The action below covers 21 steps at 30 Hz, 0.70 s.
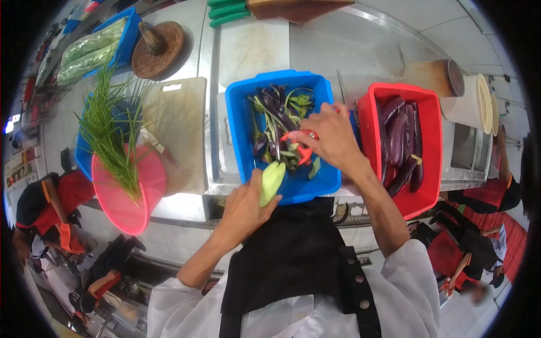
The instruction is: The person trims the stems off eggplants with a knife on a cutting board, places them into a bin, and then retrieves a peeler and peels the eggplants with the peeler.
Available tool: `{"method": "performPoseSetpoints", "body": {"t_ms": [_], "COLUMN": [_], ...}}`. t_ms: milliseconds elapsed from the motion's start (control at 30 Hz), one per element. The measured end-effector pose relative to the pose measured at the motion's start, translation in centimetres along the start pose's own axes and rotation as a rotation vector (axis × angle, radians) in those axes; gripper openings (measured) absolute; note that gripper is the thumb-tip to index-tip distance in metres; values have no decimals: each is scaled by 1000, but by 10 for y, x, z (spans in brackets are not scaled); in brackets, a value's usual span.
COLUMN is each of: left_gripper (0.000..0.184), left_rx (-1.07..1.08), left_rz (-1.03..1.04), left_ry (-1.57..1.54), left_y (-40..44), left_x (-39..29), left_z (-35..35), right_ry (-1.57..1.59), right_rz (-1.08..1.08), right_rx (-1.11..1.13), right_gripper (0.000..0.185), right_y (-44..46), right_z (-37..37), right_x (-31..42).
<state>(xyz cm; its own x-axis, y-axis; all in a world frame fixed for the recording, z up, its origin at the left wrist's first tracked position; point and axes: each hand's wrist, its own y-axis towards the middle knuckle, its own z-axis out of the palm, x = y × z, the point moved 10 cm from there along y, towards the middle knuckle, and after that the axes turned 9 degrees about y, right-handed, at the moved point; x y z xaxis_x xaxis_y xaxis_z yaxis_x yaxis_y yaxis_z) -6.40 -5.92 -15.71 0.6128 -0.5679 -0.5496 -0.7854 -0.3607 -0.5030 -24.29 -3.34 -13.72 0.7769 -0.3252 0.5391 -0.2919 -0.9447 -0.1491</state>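
My left hand point(245, 205) is closed around a peeled, pale green eggplant point(273, 183), over the near side of a blue tub point(313, 190). Above the same tub, my right hand point(328, 137) grips a red tool that looks like a peeler point(305, 153); the fingers partly cover it. Dark purple peel strips and green trimmings point(274, 115) lie inside the tub. Just to the right stands a red tub point(429, 158) with several unpeeled purple eggplants point(399, 135) in it.
Left of the blue tub lie a cutting board point(186, 118) and a knife point(163, 151). Green stalks point(112, 121) lean over a pink basket point(127, 217). A stone mortar point(160, 59) stands farther back. Other people point(51, 208) are on both sides.
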Motion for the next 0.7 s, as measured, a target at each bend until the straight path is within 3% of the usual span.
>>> {"method": "performPoseSetpoints", "body": {"t_ms": [33, 100, 167, 300, 433, 500, 567, 633, 700], "left_gripper": [55, 52, 52, 52, 59, 62, 57, 54, 52], "left_rx": [-11, -47, -62, -66, -166, -218, -266, -398, -426], "left_rz": [2, 20, 36, -59, -25, -29, -15, 24, 52], "left_ry": [-3, 83, 143, 351, 558, 590, 598, 617, 619], "left_y": [5, -1, -3, -3, -4, -3, -2, -7, -13], "left_x": [0, -6, -5, 0, 0, -2, -3, -4, -2], "left_z": [0, -1, 2, 5, -1, -7, -13, -23, -25], "right_ry": [-8, 128, 173, 193, -40, 186, 162, -63, -19], "right_rz": [-8, -223, -174, -100, -33, -35, 13, 106, 113], "right_rx": [-3, 29, -36, 114, 75, 218, 159, 14, -8], "right_gripper": [43, 44, 46, 47, 50, 49, 47, 45, 47], "right_y": [5, -2, -2, -4, 6, 1, -4, -8, -15], "right_z": [1, 19, 24, 29, 26, 33, 41, 20, 14], "right_x": [3, 37, 12, 17, -6, 16, -3, -24, -21]}}
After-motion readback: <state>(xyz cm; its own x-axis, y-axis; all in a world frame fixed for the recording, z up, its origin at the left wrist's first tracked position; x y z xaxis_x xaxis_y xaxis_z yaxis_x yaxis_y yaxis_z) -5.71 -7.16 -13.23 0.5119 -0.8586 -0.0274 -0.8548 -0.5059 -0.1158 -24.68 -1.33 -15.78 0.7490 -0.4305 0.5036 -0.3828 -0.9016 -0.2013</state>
